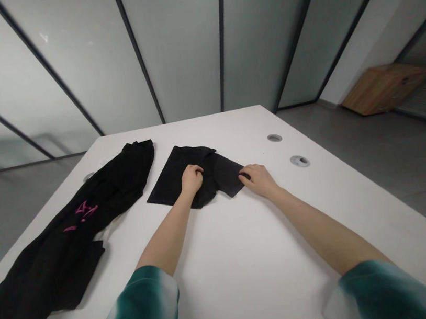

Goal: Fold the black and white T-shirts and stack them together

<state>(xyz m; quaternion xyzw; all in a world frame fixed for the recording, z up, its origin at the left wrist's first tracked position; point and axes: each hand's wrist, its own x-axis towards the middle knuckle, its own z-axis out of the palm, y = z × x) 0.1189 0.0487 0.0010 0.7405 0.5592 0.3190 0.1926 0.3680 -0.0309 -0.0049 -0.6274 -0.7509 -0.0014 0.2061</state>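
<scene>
A black garment lies bunched and partly folded near the middle of the white table. From its right side a flat, straight-edged black panel sticks out; whether it is a stiff board or part of the cloth, I cannot tell. My left hand rests on the garment's wrinkled middle, fingers curled into the fabric. At the panel's right edge, my right hand pinches it between thumb and fingers. The undersides of both hands' fingertips are hidden.
Another black garment with pink lettering stretches along the left side of the white table. Two round cable grommets sit in the tabletop on the right. Beyond stand frosted glass panels and a wooden cabinet.
</scene>
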